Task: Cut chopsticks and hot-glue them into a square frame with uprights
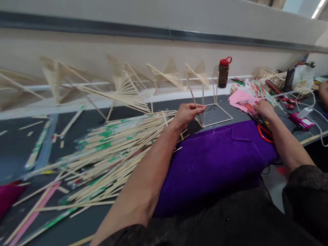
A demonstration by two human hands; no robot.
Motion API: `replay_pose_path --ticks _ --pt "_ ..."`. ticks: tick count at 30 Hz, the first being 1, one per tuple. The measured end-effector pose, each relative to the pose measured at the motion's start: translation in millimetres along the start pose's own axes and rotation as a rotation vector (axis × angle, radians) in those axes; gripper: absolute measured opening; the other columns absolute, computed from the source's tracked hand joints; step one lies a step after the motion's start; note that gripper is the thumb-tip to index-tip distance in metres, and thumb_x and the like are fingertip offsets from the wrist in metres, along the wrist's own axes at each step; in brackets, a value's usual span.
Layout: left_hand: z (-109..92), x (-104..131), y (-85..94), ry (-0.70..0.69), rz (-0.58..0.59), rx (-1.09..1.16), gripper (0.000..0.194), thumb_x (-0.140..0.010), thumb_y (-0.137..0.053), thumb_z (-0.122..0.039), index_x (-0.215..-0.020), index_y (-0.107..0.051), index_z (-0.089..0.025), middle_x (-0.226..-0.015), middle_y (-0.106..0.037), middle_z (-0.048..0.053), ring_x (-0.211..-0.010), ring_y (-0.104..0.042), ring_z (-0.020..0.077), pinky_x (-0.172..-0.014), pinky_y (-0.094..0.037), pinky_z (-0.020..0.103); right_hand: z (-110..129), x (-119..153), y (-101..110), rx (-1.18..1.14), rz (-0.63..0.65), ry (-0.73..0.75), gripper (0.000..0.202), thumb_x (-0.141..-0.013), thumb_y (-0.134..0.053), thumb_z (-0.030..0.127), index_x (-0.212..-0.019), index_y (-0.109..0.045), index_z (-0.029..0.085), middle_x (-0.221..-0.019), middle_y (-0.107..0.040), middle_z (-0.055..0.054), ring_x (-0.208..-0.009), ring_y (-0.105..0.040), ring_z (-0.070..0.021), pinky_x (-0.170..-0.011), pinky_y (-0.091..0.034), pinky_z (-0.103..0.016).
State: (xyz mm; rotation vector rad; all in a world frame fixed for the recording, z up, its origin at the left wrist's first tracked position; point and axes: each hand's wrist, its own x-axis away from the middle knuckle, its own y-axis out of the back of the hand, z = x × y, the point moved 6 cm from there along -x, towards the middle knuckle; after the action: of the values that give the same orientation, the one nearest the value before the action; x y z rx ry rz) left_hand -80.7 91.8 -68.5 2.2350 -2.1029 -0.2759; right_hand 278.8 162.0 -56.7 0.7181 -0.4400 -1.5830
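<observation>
My left hand (pixel 189 115) pinches an upright stick of a small wooden stick frame (pixel 222 120) that stands on the dark table. The frame has a square base with thin sticks rising from its corners. Over the pink sheet (pixel 237 99) at the right, my right hand (pixel 263 108) has its fingers closed; what they hold is too small to make out. Red-handled scissors (pixel 265 133) lie just below that hand. A folded purple cloth (pixel 212 164) lies in front of me, beneath and between my forearms.
Many loose sticks (pixel 110 160) cover the table at the left. Finished stick structures (pixel 128 89) stand along the wall. A red-capped bottle (pixel 223 75) stands behind the frame. A pink glue gun or device (pixel 301 121) with a white cable lies right; another person's hand (pixel 324 91) shows at the edge.
</observation>
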Motion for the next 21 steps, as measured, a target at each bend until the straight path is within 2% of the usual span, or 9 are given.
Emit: replay_pose_path --ticks 2,4,5,7,8,10,12,15,21 --pt "-1 1 -0.7 -0.001 0.002 -0.003 0.018 -0.066 -0.079 -0.029 -0.080 -0.081 -0.017 -0.084 -0.077 0.009 -0.074 -0.061 0.0154 -0.063 -0.042 0.027 14 9 4 0.151 -0.063 0.005 0.026 -0.076 -0.067 0.011 -0.055 -0.054 0.018 -0.084 -0.069 -0.021 -0.110 -0.063 -0.0335 -0.091 -0.045 -0.047" --pt "-4 2 -1.6 0.000 -0.002 -0.003 0.017 -0.068 -0.079 -0.028 -0.081 -0.081 -0.017 -0.083 -0.077 0.008 -0.076 -0.061 0.0153 -0.065 -0.043 0.027 39 22 -11 0.224 -0.032 0.077 0.011 -0.079 -0.070 0.017 -0.068 -0.068 0.016 -0.094 -0.072 -0.019 -0.112 -0.063 -0.0311 -0.094 -0.044 -0.044" --pt "-5 2 -2.0 0.000 -0.006 -0.001 0.017 -0.068 -0.079 -0.027 -0.080 -0.081 -0.016 -0.082 -0.077 0.008 -0.075 -0.061 0.0151 -0.065 -0.043 0.027 54 29 -25 0.229 0.025 0.140 0.005 -0.079 -0.070 0.017 -0.075 -0.073 0.017 -0.095 -0.074 -0.014 -0.105 -0.066 -0.0269 -0.092 -0.045 -0.039" --pt "-7 4 -2.7 0.000 -0.013 0.003 0.015 -0.067 -0.079 -0.026 -0.079 -0.081 -0.016 -0.080 -0.076 0.007 -0.074 -0.061 0.0143 -0.065 -0.043 0.026 87 49 -73 0.217 0.313 0.357 0.016 -0.082 -0.065 0.014 -0.089 -0.079 0.019 -0.095 -0.077 -0.007 -0.091 -0.069 -0.0218 -0.085 -0.049 -0.034" --pt "-7 4 -2.9 -0.001 -0.015 0.005 0.015 -0.067 -0.079 -0.026 -0.078 -0.081 -0.016 -0.079 -0.076 0.007 -0.073 -0.060 0.0139 -0.065 -0.043 0.026 98 57 -92 0.193 0.378 0.391 0.017 -0.081 -0.067 0.014 -0.090 -0.080 0.021 -0.094 -0.077 -0.004 -0.088 -0.070 -0.0194 -0.083 -0.050 -0.030" --pt "-8 5 -2.8 -0.001 -0.016 0.011 0.014 -0.067 -0.080 -0.025 -0.077 -0.081 -0.016 -0.077 -0.076 0.006 -0.070 -0.059 0.0131 -0.065 -0.043 0.026 112 69 -126 0.220 0.425 0.432 0.017 -0.078 -0.072 0.018 -0.092 -0.081 0.023 -0.094 -0.076 -0.003 -0.089 -0.069 -0.0198 -0.081 -0.050 -0.030" --pt "-7 6 -1.9 -0.002 -0.017 0.017 0.015 -0.066 -0.080 -0.025 -0.078 -0.081 -0.015 -0.076 -0.076 0.006 -0.069 -0.058 0.0126 -0.064 -0.044 0.025 120 76 -150 0.275 0.415 0.478 0.024 -0.075 -0.077 0.023 -0.099 -0.080 0.022 -0.104 -0.072 -0.005 -0.092 -0.067 -0.0208 -0.083 -0.050 -0.032" --pt "-6 5 -1.1 -0.011 -0.013 0.017 0.018 -0.067 -0.080 -0.027 -0.081 -0.081 -0.015 -0.078 -0.076 0.007 -0.071 -0.059 0.0136 -0.063 -0.044 0.025 123 81 -167 0.294 0.369 0.524 0.030 -0.074 -0.080 0.029 -0.102 -0.077 0.018 -0.114 -0.066 -0.009 -0.102 -0.064 -0.0225 -0.091 -0.049 -0.034" --pt "-8 5 -3.3 -0.010 0.002 0.022 0.014 -0.068 -0.080 -0.025 -0.079 -0.081 -0.016 -0.081 -0.078 0.009 -0.075 -0.063 0.0153 -0.064 -0.044 0.026 127 81 -182 0.298 0.364 0.486 0.022 -0.076 -0.079 0.031 -0.093 -0.073 0.018 -0.107 -0.064 -0.008 -0.098 -0.062 -0.0219 -0.087 -0.048 -0.034"
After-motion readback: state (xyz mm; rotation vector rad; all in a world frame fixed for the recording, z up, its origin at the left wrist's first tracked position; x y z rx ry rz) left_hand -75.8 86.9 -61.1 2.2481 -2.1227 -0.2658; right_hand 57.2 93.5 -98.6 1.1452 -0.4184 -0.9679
